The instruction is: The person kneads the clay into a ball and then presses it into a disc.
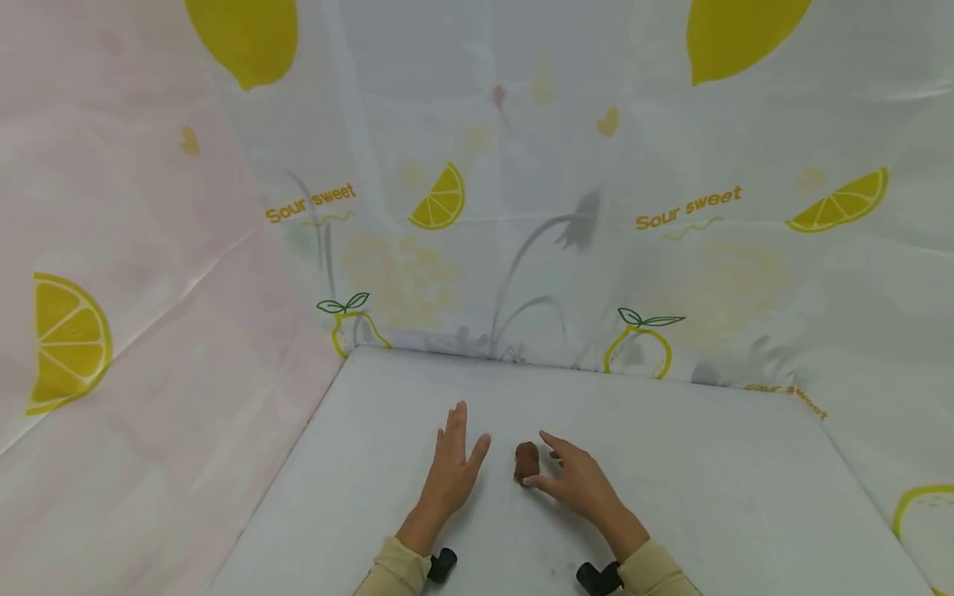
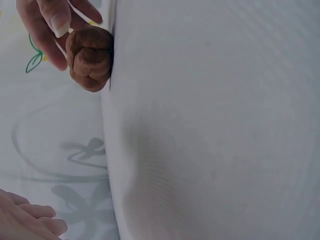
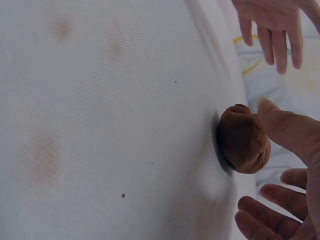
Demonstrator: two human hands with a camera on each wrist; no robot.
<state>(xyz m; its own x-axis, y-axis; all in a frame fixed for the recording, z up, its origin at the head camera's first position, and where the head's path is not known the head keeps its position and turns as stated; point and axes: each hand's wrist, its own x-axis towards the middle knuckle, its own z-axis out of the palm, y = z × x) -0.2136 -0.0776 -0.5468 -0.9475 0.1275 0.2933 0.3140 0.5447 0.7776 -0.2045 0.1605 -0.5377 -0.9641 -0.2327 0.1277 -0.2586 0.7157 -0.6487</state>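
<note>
A lumpy piece of brown clay point(image 1: 526, 462) sits on the white tabletop between the two hands. Folds and creases show on the clay point(image 2: 91, 62) in the left wrist view. My right hand point(image 1: 581, 484) is just to its right, thumb tip at the near end of the lump and fingers spread apart from the thumb. In the right wrist view the thumb point(image 3: 287, 127) overlaps the clay's edge, while the other fingers are clear of it. To the left of the clay, my left hand point(image 1: 450, 468) is held with straight fingers and the thumb spread, holding nothing.
The white table point(image 1: 708, 480) carries faint brownish smudges point(image 3: 46, 157) and a few dark specks. A white lemon-print sheet point(image 1: 477, 273) hangs behind it and along the sides. Black wrist devices point(image 1: 599, 578) are at both sleeve cuffs.
</note>
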